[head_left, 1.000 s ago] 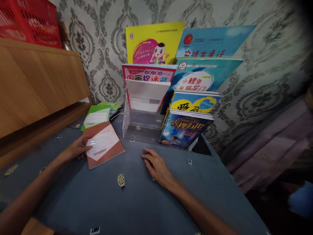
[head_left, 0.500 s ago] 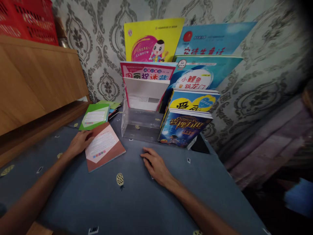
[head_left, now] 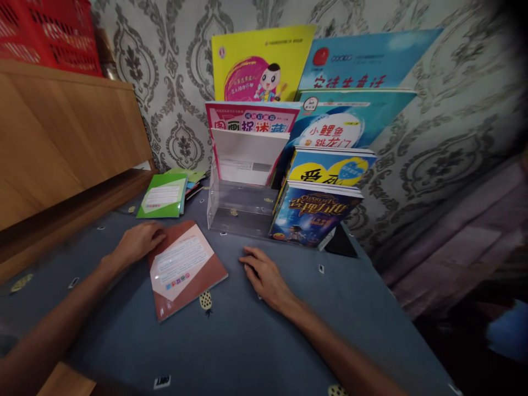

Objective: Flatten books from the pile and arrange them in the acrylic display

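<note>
A brown-red book [head_left: 183, 269] with a pale text panel lies on the dark blue cloth. My left hand [head_left: 139, 241] has its fingers closed at the book's upper left corner; its fingertips are partly hidden. On the cloth right of the book rests my right hand [head_left: 266, 275], loosely curved with fingers apart and nothing in it. Just beyond both hands stands a clear acrylic book rack [head_left: 237, 220]. In its right column are several books, with a dark blue one [head_left: 313, 214] in front. Its left column has a white-backed book [head_left: 249, 157] before a pink one [head_left: 251, 116] and a yellow one [head_left: 262, 63].
A green book [head_left: 163, 195] lies at the back left, with more books [head_left: 193, 184] behind it. Along the left side runs a wooden cabinet [head_left: 74, 148] with a red basket [head_left: 61, 36] on top. A black flat object [head_left: 340, 245] sits beside the rack's right end.
The brown-red book has slid toward me and a little right, away from the green book, with my left hand at its corner. My right hand has hardly moved.
</note>
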{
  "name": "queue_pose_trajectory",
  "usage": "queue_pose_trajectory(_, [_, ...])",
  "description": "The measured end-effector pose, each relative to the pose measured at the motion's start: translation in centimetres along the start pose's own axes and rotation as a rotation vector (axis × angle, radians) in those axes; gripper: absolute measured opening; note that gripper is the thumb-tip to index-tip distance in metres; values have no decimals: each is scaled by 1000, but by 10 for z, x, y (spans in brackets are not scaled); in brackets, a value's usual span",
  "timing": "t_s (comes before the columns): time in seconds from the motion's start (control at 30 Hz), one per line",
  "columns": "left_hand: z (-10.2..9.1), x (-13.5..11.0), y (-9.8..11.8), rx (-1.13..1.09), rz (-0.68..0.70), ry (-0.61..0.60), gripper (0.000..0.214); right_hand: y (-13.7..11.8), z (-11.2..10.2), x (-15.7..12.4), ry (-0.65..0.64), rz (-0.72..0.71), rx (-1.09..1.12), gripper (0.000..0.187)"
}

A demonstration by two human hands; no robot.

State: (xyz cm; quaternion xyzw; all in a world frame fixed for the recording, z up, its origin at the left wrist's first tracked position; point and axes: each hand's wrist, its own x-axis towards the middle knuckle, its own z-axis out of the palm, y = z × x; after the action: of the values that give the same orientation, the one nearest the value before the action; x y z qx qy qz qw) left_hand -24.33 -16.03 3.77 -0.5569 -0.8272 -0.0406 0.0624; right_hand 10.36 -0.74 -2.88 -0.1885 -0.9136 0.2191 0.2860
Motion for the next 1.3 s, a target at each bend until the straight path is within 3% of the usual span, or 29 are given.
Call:
queue_pose_trajectory(0.1, [4, 20, -3, 234, -53, 68, 37, -1, -1, 0, 14, -13, 5, 32])
queue_pose_trajectory(0.2, [8, 41, -7, 399, 4, 114, 38, -2, -1, 0, 11, -14, 7, 32])
queue_pose_trajectory(0.47, [16, 77, -21, 520, 192, 75, 47, 0, -1, -1, 8, -6, -2, 31])
queue_pose_trajectory(0.93, [1, 145, -26, 385, 146, 76, 46, -5, -5, 0, -9, 6, -18, 30])
queue_pose_trajectory(1.3, [11, 148, -25, 280, 81, 160, 38, -6, -5, -1, -11, 20, -46, 30])
